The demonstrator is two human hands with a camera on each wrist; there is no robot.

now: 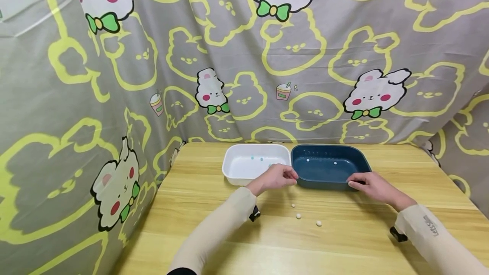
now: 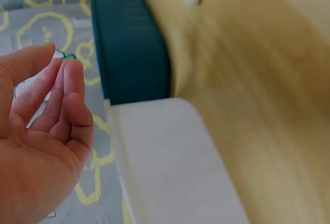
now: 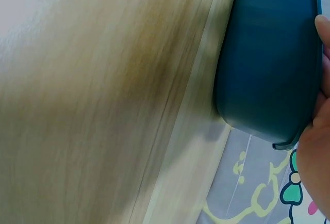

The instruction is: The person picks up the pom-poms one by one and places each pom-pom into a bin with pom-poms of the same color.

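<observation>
My left hand (image 1: 276, 176) hovers by the front, where a white bin (image 1: 240, 181) and a dark blue bin (image 1: 324, 185) stand side by side. In the left wrist view its fingers (image 2: 75, 79) are loosely bent, with nothing visible between them and the thumb. My right hand (image 1: 368, 183) is at the front right corner of the dark blue bin, fingertips right at the rim; I cannot tell whether they pinch anything. Two small white balls (image 1: 307, 160) lie inside the dark blue bin. Several small light blue pieces (image 1: 261, 159) lie in the white one.
Three small white balls (image 1: 298, 216) lie on the wooden table (image 1: 267, 249) in front of the bins, between my forearms. A grey patterned curtain (image 1: 244, 54) hangs behind the table and along its left side.
</observation>
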